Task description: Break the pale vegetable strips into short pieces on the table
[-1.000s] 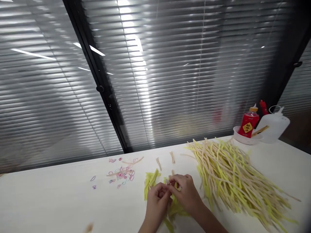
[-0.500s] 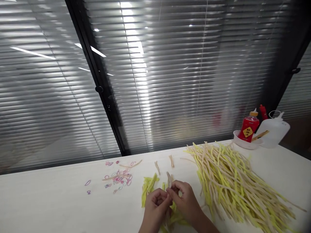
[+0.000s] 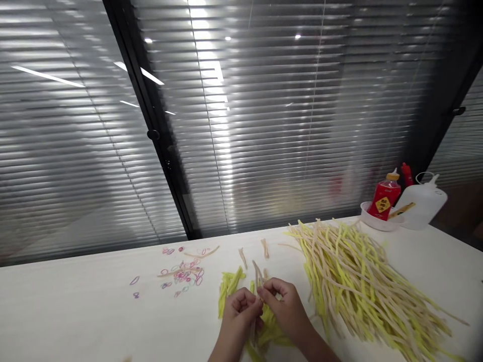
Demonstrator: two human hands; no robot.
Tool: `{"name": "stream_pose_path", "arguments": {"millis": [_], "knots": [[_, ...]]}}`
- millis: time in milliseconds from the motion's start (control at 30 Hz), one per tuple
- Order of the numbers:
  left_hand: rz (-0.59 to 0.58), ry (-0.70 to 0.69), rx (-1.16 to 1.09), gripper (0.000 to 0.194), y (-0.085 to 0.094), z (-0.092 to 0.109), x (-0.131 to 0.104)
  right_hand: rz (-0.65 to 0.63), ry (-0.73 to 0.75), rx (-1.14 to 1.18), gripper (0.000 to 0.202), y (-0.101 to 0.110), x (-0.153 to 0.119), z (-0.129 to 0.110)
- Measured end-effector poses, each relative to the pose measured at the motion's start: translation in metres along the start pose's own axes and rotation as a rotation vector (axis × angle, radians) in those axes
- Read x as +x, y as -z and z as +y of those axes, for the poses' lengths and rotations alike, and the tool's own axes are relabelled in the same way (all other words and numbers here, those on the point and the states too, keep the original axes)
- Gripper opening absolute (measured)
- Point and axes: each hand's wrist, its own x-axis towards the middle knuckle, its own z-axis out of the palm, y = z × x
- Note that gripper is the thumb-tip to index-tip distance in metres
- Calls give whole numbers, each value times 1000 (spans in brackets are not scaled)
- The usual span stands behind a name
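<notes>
At the front middle, my left hand [image 3: 241, 314] and my right hand [image 3: 281, 304] meet, fingertips pinched together. Between them runs a pale beige strand [image 3: 257, 271], its upper end sticking out above the fingers and more of it showing below. Both hands are closed around it. Any small thing at the fingertips is too small to make out. Yellow strands [image 3: 273, 327] lie beneath and beside my hands, with a short yellow bundle [image 3: 229, 286] just left. Two short beige pieces [image 3: 242, 257] [image 3: 265, 248] lie beyond my hands.
A large pile of yellow and beige strands [image 3: 358, 281] covers the table's right part. Coloured rubber bands [image 3: 183, 275] lie scattered at left. At the back right stand a red bottle [image 3: 384, 200] in a shallow bowl [image 3: 377, 221] and a translucent squeeze bottle [image 3: 422, 203]. Blinds [image 3: 264, 125] rise behind.
The beige strand's upper end has shifted left and tilts more to the left. My hands remain together, with the left hand slightly farther left. The whole view has shifted slightly.
</notes>
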Motion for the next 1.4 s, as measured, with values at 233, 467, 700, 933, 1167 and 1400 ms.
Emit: {"name": "stream_pose_path", "arguments": {"millis": [233,467,700,933,1167,1400], "knots": [[-41,22,-27,37,7,-7,5,17,-121,184,41,-4,3,2],[-67,42,-50,37,3,-6,1,-96,-246,308,42,0,7,6],[-46,24,-22,37,-4,1,-4,-78,-111,145,30,5,2,0],[5,35,-1,34,-3,6,-4,-88,-111,63,21,9,1,-1],[-40,63,-34,27,-3,8,-6,-79,-110,54,21,11,-1,-4],[-23,50,-160,23,3,11,-4,-161,-154,168,27,18,0,-11]]}}
